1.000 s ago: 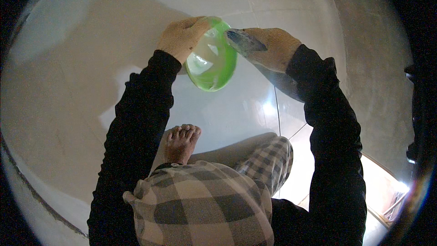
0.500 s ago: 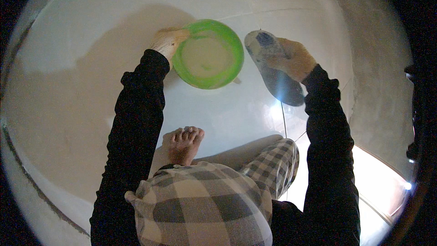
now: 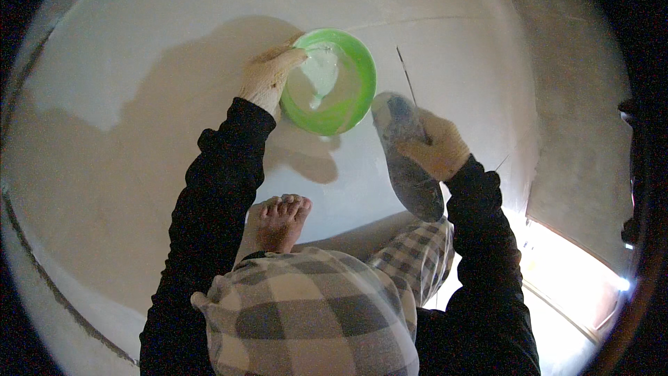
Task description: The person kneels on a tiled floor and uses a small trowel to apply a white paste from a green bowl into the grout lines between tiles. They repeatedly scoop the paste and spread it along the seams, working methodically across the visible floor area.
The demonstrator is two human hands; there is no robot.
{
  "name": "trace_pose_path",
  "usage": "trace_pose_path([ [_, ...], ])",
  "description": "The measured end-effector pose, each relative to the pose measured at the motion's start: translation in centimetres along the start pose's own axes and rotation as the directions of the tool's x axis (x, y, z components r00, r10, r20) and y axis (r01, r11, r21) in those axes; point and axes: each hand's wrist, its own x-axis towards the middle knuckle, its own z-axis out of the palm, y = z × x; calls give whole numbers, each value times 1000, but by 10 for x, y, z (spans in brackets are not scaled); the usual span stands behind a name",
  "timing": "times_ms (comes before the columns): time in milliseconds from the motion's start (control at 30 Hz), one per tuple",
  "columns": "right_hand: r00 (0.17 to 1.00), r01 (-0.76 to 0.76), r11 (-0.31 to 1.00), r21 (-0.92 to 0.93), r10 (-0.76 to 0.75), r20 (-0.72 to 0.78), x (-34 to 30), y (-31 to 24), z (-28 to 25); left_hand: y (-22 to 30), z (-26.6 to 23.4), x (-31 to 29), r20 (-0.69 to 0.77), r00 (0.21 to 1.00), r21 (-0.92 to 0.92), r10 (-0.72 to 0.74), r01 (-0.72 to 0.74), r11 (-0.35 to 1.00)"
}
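Observation:
My left hand (image 3: 268, 73), its surface pale and rough-looking, is closed on the left rim of a round green bowl (image 3: 362, 83). The bowl is off the floor, its shadow falling below it. Inside lies a whitish wet mix (image 3: 323, 76), smeared along the green wall. To the right of the bowl, my right hand (image 3: 440, 143) grips a dark grey sandal sole (image 3: 414, 184) by its side, thumb across its face. The sole's far end has pale smears and a bluish patch. Bowl and sole are apart.
Pale glossy tiles (image 3: 348, 205) spread below my hands, with a dark joint line (image 3: 405, 73) beyond the sole. My bare foot (image 3: 280, 223) and a checked-cloth knee (image 3: 421, 254) are near me. A grey wall (image 3: 577, 132) rises at right, with bright light along its base.
The bowl has turned and shifted slightly right, and its wet mix now shines near my left hand. My right hand has brought the sole down toward me, uncovering a dark joint line.

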Motion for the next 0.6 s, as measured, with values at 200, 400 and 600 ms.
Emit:
trace_pose_path([
  [200,986,84,879,-469,-142,-89,26,-14,-3,8,23,-24,165,964,161,207,-233,959],
  [400,998,-35,742,-670,-8,-61,68,-55,4,-6,23,-27,193,973,-48,127,-120,992],
  [600,994,70,627,-776,22,107,95,-85,30,-11,8,-26,272,957,30,97,-109,994],
])
